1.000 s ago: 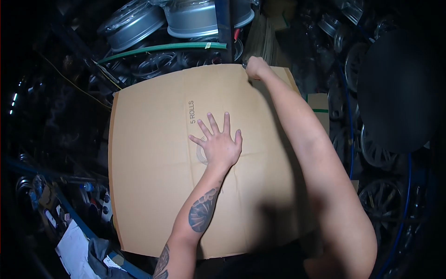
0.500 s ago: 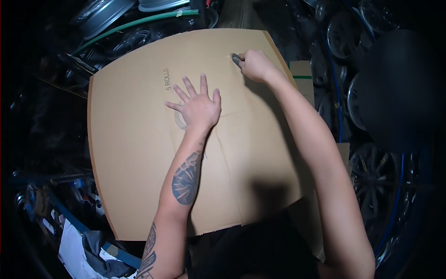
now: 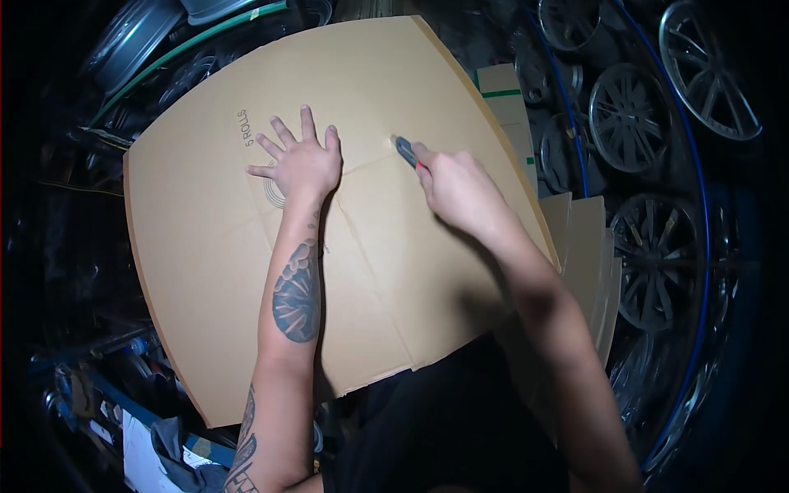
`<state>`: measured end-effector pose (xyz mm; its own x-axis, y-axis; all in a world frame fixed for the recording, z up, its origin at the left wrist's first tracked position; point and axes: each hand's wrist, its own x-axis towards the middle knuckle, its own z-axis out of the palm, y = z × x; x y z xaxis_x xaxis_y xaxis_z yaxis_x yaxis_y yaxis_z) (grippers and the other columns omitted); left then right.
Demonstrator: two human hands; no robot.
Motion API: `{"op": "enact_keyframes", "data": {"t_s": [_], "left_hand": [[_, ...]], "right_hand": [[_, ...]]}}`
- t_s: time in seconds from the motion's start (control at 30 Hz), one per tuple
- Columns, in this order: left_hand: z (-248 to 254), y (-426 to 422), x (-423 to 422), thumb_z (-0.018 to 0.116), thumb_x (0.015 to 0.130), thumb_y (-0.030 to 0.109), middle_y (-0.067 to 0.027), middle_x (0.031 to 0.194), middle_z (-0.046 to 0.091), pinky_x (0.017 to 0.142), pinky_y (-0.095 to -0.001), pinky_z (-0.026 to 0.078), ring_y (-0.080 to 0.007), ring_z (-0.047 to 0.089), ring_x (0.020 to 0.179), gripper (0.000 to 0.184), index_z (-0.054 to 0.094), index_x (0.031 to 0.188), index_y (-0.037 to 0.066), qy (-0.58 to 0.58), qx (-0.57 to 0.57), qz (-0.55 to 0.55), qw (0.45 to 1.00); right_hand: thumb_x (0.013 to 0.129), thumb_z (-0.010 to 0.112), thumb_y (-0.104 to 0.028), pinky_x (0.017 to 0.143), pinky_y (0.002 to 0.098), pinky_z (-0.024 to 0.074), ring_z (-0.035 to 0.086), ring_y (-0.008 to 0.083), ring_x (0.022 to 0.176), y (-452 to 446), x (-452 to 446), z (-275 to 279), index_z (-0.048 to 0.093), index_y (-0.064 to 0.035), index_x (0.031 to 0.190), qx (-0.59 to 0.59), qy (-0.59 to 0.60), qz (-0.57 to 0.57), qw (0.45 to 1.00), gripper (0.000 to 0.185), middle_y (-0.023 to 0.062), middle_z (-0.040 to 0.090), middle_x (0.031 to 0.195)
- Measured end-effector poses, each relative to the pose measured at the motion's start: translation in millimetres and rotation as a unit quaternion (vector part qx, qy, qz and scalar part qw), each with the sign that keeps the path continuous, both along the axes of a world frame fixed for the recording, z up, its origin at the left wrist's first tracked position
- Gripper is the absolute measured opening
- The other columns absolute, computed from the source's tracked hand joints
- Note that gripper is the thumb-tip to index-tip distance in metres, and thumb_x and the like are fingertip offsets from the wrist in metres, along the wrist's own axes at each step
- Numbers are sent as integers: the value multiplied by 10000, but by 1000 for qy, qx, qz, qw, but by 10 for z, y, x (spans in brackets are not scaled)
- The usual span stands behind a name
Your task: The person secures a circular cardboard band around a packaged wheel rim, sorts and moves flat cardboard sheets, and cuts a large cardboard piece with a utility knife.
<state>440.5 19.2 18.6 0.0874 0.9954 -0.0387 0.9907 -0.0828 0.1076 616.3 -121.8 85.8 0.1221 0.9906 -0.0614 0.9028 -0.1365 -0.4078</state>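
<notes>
A large sheet of brown cardboard (image 3: 197, 271) fills the middle of the view, creased, with "5 ROLLS" printed near its upper left. My left hand (image 3: 304, 164) lies flat on it with fingers spread, partly over a printed ring mark. To the right, my right hand (image 3: 460, 189) is wrapped round a dark utility knife (image 3: 405, 151) with a bit of red on it. The knife's front end is at the cardboard surface, beside a small pale mark; its blade is too small to make out.
Wheel rims (image 3: 631, 117) fill shelving on the right, with more rims (image 3: 136, 41) at the upper left. Folded cardboard (image 3: 585, 255) stands beyond the sheet's right edge. White papers (image 3: 141, 456) and dark cloth lie at the lower left.
My right hand has moved with the knife from the sheet's top edge down towards me over the cardboard. My left hand stays spread by the print. The view has shifted right.
</notes>
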Motion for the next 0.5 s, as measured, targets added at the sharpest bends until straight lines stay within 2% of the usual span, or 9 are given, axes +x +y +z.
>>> {"op": "enact_keyframes", "data": {"t_s": [0.03,0.13,0.2,0.27,0.3,0.37,0.4,0.5], "left_hand": [[-11,4,2,280,1031,568,-208,1711,85,1093,-843,38,-518,39,1549,679,208,1649,295,2,0,0,1000],[-13,7,5,276,1029,576,-213,1708,93,1087,-848,37,-521,36,1548,685,211,1649,292,4,0,1,1000],[-46,32,-13,275,1027,582,-216,1706,100,1083,-851,36,-523,34,1547,689,214,1649,289,1,8,-1,1000],[-60,28,-14,274,1026,585,-218,1705,105,1082,-852,37,-526,33,1546,692,217,1648,285,-1,10,-3,1000],[-49,24,-14,274,1026,585,-219,1704,107,1083,-851,38,-529,32,1545,693,218,1648,283,-2,10,-4,1000],[-28,20,-10,273,1026,587,-222,1703,110,1085,-850,40,-532,33,1543,695,221,1647,279,-3,7,-4,1000],[-17,19,-5,273,1026,588,-223,1702,111,1086,-849,42,-534,35,1542,697,222,1647,278,-3,5,-4,1000],[-27,12,-10,277,1027,586,-229,1699,122,1088,-846,45,-539,46,1540,695,234,1645,270,-7,7,-7,1000]], "right_hand": [[975,526,-96,647,539,566,700,437,709,-145,-19,-1,610,38,1225,-3,3,4,1000,296,255,688,752],[1001,552,-120,705,544,520,649,465,717,-683,-101,81,571,-12,1358,-41,54,-19,998,373,273,672,795],[1011,564,-137,679,528,515,653,434,718,-1171,-148,103,558,-20,1385,-19,42,-6,999,392,252,676,826],[1016,579,-158,679,512,527,672,402,735,-1583,-209,180,554,-38,1403,-96,40,-30,994,406,214,683,855],[1015,586,-159,672,508,531,671,391,715,-1823,-243,226,556,-48,1407,-81,31,-28,996,409,195,676,834],[1014,580,-190,700,491,563,694,375,725,-2198,-303,445,526,-71,1452,-157,18,-24,987,457,171,682,835],[1015,566,-218,734,478,591,717,371,755,-2335,-315,594,493,-84,1493,-246,15,-22,969,502,164,694,858],[1004,591,-239,773,511,577,717,382,789,-2681,-341,833,550,-126,1460,-311,33,-56,948,471,166,688,841]]}}
